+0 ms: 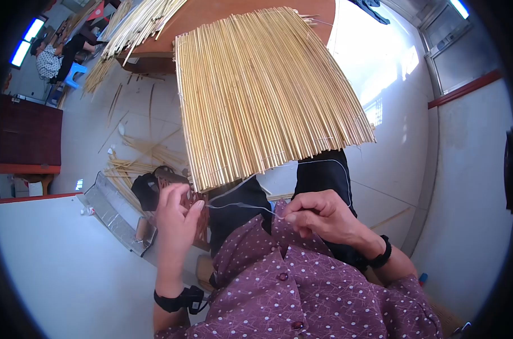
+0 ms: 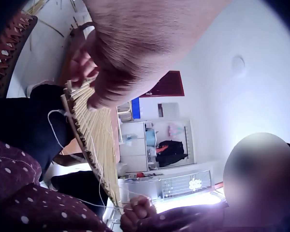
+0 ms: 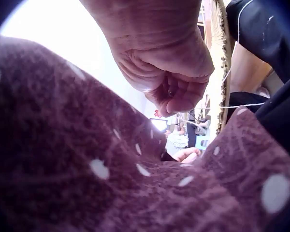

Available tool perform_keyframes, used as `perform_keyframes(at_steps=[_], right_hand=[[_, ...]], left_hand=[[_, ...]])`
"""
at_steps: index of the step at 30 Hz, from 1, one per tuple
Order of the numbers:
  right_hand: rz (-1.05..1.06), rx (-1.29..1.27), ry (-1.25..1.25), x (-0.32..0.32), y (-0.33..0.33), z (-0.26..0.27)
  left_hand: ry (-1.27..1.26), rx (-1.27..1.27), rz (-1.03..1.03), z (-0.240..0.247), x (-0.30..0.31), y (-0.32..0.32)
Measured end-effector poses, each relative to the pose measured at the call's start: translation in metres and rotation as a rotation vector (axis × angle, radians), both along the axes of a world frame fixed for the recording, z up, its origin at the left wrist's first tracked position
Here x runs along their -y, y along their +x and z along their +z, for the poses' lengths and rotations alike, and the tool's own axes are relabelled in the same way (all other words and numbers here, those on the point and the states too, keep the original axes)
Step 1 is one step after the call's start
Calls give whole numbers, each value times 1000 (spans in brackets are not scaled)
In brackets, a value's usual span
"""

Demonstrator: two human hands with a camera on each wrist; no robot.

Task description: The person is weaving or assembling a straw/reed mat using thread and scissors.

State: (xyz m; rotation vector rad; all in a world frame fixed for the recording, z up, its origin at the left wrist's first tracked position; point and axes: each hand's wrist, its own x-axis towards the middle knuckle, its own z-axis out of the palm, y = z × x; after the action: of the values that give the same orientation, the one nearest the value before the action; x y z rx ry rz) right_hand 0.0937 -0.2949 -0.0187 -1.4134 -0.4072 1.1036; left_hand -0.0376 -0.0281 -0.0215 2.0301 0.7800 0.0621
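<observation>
A mat of thin straw-coloured stalks [image 1: 262, 96] slopes from a table down to the person's lap. At its near left corner is the left hand [image 1: 176, 217], thumb and fingers apart and bent around the edge area; whether it grips the mat is unclear. The right hand [image 1: 324, 217] pinches a thin pale string [image 1: 239, 204] between thumb and fingertips, in front of the mat's near edge. That string runs across toward the left hand. In the right wrist view the right hand [image 3: 176, 79] has its fingers curled in, beside the mat's edge [image 3: 221, 72].
Loose stalks lie on the brown table [image 1: 155, 48] and on the floor at the left. A grey foil-like sheet [image 1: 112, 212] and a dark red woven chair stand left of the legs. Another person sits on a blue stool [image 1: 74, 74] in the far left background.
</observation>
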Motion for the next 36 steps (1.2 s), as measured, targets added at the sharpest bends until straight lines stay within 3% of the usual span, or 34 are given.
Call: perform_keyframes(at_steps=[1, 2, 4, 5, 7, 10, 13, 15, 17, 18, 21, 31, 33, 36], right_hand=[[29, 34, 72, -3, -1, 2], [54, 66, 143, -5, -3, 4], [74, 56, 183, -9, -8, 15], [98, 54, 230, -10, -7, 19], [88, 36, 286, -6, -3, 23], [-183, -152, 353, 4, -1, 22], [-260, -197, 291, 8, -2, 2], [-242, -202, 257, 5, -2, -8], [-35, 376, 221, 1, 3, -12], [62, 406, 128, 2, 3, -6], [89, 410, 35, 2, -1, -4], [110, 350, 128, 1, 6, -9], [152, 261, 39, 1, 8, -9], [168, 357, -2, 5, 12, -13]], left_hand=[[391, 192, -155, -1, 6, 4], [59, 211, -127, 1, 11, 7], [-517, 234, -288, 13, 36, 15], [-787, 116, -436, 19, 45, 22], [-1033, -8, -533, 18, 65, 26], [-865, -138, -593, 15, 55, 30], [-829, -44, -510, 18, 54, 33], [-823, -72, -533, 16, 55, 32], [-817, -98, -560, 16, 57, 31], [-838, -81, -532, 16, 57, 30], [-857, -68, -502, 16, 57, 29], [-893, -82, -539, 10, 50, 20], [-897, -81, -542, 8, 46, 15], [-907, -72, -539, 6, 39, 8]])
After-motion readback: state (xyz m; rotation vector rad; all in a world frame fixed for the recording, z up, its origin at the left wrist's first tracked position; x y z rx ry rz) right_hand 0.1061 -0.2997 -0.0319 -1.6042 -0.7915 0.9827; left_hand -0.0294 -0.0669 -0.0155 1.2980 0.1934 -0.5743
